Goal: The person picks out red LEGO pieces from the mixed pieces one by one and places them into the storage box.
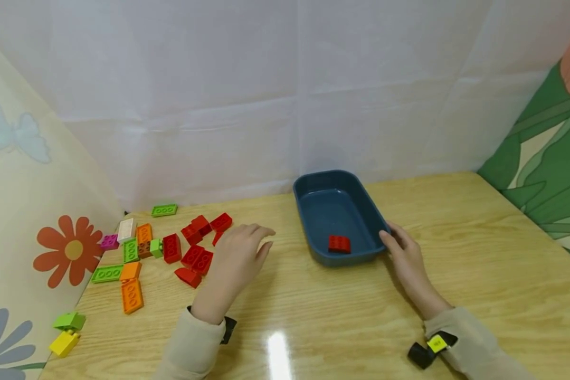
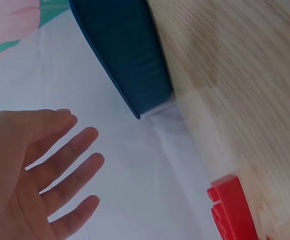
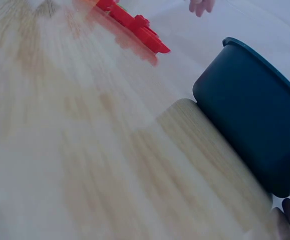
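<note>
A dark blue plastic tray [image 1: 309, 221] sits on the wooden table with one red brick [image 1: 339, 244] inside, near its front end. My right hand [image 1: 408, 264] grips the tray at its right front corner, thumb at the rim and fingers against the outside. In the right wrist view only some fingertips [image 3: 285, 215] show by the tray [image 3: 250, 110]. Between the tray and several red bricks [image 1: 201, 261], my left hand [image 1: 239, 253] hovers with nothing in it. The left wrist view shows its fingers [image 2: 69, 180] spread and loosely bent.
Orange bricks [image 1: 132, 295], green bricks [image 1: 107, 274], a white brick [image 1: 126, 230] and a magenta brick [image 1: 109, 242] lie at the table's left. A yellow brick [image 1: 64, 343] is near the left edge. A white cloth [image 1: 195, 105] hangs behind the table.
</note>
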`<state>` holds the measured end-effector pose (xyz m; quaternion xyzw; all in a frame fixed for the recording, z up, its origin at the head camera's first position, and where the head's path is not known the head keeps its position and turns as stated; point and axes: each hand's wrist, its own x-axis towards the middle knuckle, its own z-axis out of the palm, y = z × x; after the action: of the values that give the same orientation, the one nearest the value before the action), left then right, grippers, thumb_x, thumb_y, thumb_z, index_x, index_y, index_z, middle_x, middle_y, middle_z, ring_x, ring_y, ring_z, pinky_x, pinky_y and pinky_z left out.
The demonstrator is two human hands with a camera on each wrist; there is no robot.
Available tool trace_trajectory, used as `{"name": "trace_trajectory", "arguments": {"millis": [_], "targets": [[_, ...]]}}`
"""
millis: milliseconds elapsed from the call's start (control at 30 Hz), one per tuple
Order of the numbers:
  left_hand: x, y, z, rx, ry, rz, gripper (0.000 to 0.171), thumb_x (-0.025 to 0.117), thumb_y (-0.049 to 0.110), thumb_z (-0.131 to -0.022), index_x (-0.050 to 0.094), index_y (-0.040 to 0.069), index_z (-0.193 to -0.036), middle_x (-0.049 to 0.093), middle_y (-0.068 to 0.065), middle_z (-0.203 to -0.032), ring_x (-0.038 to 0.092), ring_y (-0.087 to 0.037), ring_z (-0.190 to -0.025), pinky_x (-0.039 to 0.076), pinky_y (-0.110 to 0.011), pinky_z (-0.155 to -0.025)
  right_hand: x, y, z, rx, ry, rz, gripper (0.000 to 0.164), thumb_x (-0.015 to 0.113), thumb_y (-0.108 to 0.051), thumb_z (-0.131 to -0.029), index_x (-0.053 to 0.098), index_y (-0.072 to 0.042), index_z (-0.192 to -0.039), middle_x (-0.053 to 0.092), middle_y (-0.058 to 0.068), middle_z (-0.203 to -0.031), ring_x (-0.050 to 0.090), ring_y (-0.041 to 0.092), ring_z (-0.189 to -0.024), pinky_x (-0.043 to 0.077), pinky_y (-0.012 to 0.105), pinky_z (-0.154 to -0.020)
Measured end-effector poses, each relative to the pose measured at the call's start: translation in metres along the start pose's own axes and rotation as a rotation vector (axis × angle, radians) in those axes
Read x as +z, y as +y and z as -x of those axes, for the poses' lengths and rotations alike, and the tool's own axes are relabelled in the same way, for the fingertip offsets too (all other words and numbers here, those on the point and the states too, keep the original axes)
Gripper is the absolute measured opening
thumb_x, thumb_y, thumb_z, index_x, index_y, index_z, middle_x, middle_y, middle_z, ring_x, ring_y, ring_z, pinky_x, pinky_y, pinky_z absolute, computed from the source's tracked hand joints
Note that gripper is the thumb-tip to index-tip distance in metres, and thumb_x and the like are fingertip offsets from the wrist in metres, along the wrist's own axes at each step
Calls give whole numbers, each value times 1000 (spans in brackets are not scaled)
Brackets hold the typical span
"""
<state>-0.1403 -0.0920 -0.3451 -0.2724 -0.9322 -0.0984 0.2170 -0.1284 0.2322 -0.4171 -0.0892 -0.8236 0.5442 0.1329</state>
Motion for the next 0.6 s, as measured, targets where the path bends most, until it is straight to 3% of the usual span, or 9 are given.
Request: {"name": "trace_trajectory", "arguments": {"millis": [200,367,600], "targets": [[-10,-15,12,-69,-47,-27,25,70,27,-82,71,18,-105,75,-1,-100,66,-20,-90,57,-41,-78,4,0,-1,-8,-2,-2,54,47,-35,-96,45,-2,-139,45,-38,-96,47,-16,-89,40,-1,-71],[-19,-31,22,-174,-147,-44,29,72,32,-79,71,17,-103,74,-3,-101,65,-23,-92,55,-44,-81,5,-1,-1,-8,-7,-6,55,47,-36,-96,44,-2,-139,46,-39,-93,47,-16,-88,40,-1,-70],[-31,-50,30,-294,-236,-19,27,72,32,-78,72,15,-100,74,-4,-100,64,-24,-83,54,-44,-71,1,0,-3,-8,-10,30,55,46,-38,-96,44,-4,-140,44,-39,-93,47,-16,-86,41,1,-69]]}}
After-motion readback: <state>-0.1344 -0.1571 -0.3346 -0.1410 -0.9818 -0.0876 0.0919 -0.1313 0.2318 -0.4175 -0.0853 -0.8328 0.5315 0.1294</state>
